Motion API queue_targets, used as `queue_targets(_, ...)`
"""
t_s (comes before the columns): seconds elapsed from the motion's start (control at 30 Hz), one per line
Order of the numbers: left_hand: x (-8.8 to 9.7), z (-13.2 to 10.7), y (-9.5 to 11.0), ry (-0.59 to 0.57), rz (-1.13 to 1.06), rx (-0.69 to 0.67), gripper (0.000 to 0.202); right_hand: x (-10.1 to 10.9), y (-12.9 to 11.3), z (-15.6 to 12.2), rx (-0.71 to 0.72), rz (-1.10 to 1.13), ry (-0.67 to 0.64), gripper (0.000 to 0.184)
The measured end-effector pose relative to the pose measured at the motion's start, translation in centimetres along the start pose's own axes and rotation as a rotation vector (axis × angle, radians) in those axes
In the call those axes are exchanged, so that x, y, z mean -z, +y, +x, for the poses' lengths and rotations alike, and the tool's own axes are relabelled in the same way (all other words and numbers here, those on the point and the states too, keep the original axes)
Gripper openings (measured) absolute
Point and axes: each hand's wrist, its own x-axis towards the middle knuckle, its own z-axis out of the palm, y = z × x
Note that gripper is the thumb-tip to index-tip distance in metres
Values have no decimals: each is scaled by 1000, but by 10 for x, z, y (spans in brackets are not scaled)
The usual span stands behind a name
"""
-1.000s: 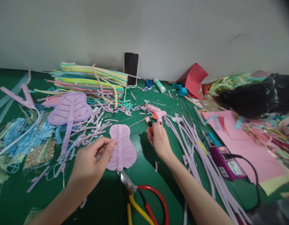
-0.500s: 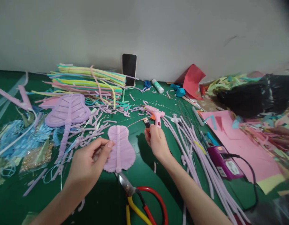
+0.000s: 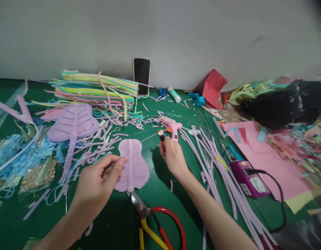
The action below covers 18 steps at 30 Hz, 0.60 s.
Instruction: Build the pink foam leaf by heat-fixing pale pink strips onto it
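My left hand (image 3: 104,177) pinches the left edge of a light purple pipe-cleaner wing piece (image 3: 136,168) between thumb and forefinger. The piece has a scalloped rim and a raised strip down its middle. In my right hand (image 3: 173,156) is a lighter (image 3: 161,135) with a metal top, its body mostly hidden by my fingers; no flame can be made out. A thin strand runs from the piece's upper right edge toward the lighter. Just behind my right fist lies a pink glue gun (image 3: 172,125). Scissors (image 3: 142,206) with red and yellow handles lie below the piece.
A finished-looking purple leaf shape (image 3: 74,125) lies left, among offcuts and blue tassels (image 3: 13,152). Behind are bundled pipe cleaners (image 3: 98,92) and a phone (image 3: 142,76) against the wall. Long purple pipe cleaners (image 3: 222,173), a purple power box (image 3: 250,180) and pink paper (image 3: 272,156) lie right.
The view has shifted slightly. Both hands keep nearly the same pose and grip. Another person's hand at the far right edge has gone out of view.
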Motion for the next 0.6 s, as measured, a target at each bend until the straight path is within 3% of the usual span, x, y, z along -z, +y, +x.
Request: queue_targets(0.6, -1, -1, 5, 32, -1, 14, 30, 6, -2, 2, -20, 4, 43, 33)
